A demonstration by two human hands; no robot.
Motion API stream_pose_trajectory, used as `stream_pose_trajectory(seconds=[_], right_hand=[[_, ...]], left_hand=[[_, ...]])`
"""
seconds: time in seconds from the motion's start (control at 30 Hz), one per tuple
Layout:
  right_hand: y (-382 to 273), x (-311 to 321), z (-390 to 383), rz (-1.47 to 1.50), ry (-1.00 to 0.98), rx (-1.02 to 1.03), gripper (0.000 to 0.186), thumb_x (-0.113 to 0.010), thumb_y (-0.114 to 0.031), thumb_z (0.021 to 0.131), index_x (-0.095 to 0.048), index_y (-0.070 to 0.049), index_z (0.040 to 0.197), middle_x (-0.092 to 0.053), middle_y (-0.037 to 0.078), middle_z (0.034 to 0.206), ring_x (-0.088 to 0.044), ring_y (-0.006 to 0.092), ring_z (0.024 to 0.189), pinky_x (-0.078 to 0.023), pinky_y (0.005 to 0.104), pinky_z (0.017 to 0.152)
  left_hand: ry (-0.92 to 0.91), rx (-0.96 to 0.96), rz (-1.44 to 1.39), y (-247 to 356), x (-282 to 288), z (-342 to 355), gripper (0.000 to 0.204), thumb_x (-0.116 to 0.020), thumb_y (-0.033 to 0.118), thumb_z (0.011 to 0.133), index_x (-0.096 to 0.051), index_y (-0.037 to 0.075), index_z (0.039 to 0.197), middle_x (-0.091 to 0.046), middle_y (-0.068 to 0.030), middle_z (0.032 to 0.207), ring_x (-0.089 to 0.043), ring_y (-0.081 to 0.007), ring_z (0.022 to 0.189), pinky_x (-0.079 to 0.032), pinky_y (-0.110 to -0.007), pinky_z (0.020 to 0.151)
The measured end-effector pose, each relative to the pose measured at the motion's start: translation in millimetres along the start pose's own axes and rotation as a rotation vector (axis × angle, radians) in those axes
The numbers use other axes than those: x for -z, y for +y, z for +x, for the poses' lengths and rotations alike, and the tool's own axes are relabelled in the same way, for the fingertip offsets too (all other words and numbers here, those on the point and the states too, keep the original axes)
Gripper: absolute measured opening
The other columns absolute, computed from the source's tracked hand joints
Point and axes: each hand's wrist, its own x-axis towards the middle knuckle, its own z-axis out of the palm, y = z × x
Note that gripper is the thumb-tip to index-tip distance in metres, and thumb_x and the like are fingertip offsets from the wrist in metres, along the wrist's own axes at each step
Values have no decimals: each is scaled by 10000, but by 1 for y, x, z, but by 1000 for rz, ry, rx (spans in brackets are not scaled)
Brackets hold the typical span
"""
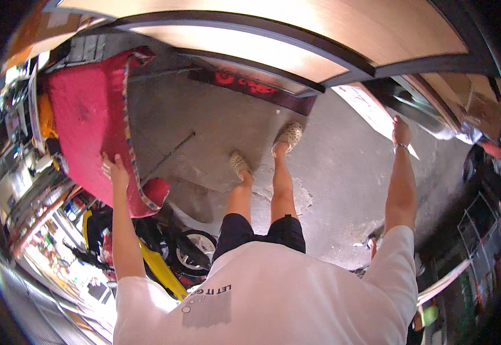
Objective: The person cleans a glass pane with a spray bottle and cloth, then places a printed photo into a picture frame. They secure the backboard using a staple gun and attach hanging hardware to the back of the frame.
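To my left, a red rug or heavy cloth [84,121] with a patterned edge hangs in a large sheet, its lower corner curled. My left hand [114,168] lies against it with the fingers apart, not wrapped round it. Out to the right, my right hand [401,133] is closed at the edge of a thin white board [368,109], which tilts beside the framed panels. What the fingers do behind the board's edge is hidden.
Large dark-framed panels [296,49] stand ahead, above a dark red mat [256,89]. A thin rod [170,155] reaches over the concrete floor [336,167]. A yellow-and-black motorbike [161,270] is close on my left. Wire racks [480,230] stand at right.
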Motion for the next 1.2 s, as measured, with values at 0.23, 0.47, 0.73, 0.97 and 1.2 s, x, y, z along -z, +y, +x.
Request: stream_pose_trajectory(seconds=[0.23,0.47,0.73,0.97,1.2], right_hand=[[-6,-44,-6,-12,605,-167,321,-589,-164,938,-595,-46,1237,-676,225,1078,-652,412,993,-521,500,818],[-127,-87,-97,515,258,89,489,-696,-207,910,-507,0,1311,-615,201,1197,-609,336,1081,-486,417,942],[-321,-53,-99,1059,-174,-50,882,-803,-200,830,-246,0,1485,-345,240,1500,-411,342,1367,-408,435,1114],[-370,-60,-54,1385,114,-355,862,-895,-175,730,-363,33,1376,-516,131,1362,-497,249,1254,-410,389,1109],[-378,-36,-70,1239,160,-360,669,-875,-114,747,-464,55,1248,-561,169,1296,-567,257,1161,-481,379,1038]], left_hand=[[129,-46,-108,23,-5,0,630,-507,402,1009,-335,-5,1457,-267,-283,1528,-256,-454,1405,-218,-546,1153],[241,-392,-346,177,-21,-33,280,-696,205,852,-636,132,1116,-676,-76,1100,-629,-304,1061,-472,-484,938],[-186,-4,-728,260,-161,99,779,-778,393,815,-429,-15,1379,-510,-267,1380,-507,-415,1275,-397,-445,1085],[-296,-209,-862,279,-188,181,892,-847,303,734,-374,5,1430,-505,-271,1388,-499,-410,1293,-423,-447,1063],[-183,-236,-1083,275,-208,169,925,-849,369,739,-374,-35,1421,-525,-259,1372,-481,-389,1313,-365,-442,1114]])
